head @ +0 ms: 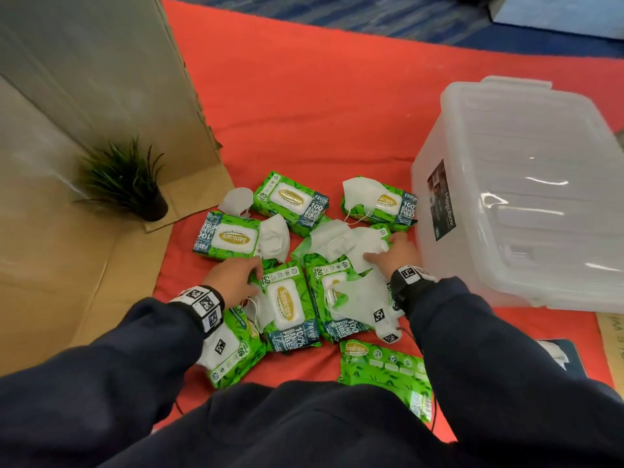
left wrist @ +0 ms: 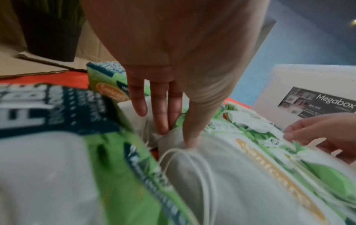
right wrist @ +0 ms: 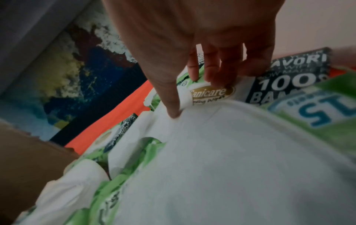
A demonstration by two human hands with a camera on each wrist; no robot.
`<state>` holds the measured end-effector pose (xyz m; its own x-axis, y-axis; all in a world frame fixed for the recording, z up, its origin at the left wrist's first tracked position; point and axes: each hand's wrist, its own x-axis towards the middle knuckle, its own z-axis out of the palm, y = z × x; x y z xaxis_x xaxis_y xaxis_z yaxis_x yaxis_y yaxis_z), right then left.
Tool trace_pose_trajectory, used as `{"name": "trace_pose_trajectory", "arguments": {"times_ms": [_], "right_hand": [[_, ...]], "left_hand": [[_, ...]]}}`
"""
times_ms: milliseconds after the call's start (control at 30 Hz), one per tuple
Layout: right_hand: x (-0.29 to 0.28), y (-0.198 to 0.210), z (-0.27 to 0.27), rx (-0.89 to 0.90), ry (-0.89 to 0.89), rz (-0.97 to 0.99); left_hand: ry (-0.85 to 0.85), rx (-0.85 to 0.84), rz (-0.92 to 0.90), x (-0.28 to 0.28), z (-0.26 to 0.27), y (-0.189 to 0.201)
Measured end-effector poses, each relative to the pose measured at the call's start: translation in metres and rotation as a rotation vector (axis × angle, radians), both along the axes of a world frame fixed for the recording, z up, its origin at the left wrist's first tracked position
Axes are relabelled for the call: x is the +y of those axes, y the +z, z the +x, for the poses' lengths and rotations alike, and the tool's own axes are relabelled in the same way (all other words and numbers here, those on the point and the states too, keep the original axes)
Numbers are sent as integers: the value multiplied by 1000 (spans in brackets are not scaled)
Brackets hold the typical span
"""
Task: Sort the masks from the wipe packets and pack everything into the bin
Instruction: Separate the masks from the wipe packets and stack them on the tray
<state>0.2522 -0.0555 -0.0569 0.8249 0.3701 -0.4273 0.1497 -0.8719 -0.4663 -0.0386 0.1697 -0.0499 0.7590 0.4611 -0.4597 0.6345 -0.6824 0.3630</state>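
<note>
Several green wipe packets (head: 287, 304) lie mixed with white masks (head: 275, 236) on a red mat (head: 304, 113). My left hand (head: 236, 278) reaches into the near left of the pile. Its thumb and straight fingers (left wrist: 161, 127) pinch a fold of a white mask (left wrist: 192, 175) beside a packet (left wrist: 269, 167). My right hand (head: 395, 253) is on the pile's right side. Its thumb and curled fingers (right wrist: 210, 73) grip a white mask (right wrist: 221, 144) lying over a packet (right wrist: 210, 92). A translucent plastic bin (head: 526, 184) with its lid on stands right of the pile.
A small potted plant (head: 135, 184) stands on flattened cardboard (head: 67, 248) to the left, with an upright cardboard wall behind it. One packet (head: 385, 373) lies face down near my knees. Blue carpet lies beyond the mat.
</note>
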Motion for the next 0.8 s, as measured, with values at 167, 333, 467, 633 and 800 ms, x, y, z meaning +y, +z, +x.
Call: {"name": "trace_pose_trajectory", "arguments": {"times_ms": [167,333,467,633,800], "right_hand": [[0,-3,9,-71,143,11],[-8,8,22,18,-42,159],[-12,27,20,103,-70,388],[-18,61,7,223,108,471],[-27,97,-11,-86,275,417]], "left_hand": [[18,11,37,17,15,10],[-34,22,-57,29,17,21],[-113,141,-103,16,8,15],[-23,24,-105,14,-3,4],[-2,-59,-31,23,-6,7]]}}
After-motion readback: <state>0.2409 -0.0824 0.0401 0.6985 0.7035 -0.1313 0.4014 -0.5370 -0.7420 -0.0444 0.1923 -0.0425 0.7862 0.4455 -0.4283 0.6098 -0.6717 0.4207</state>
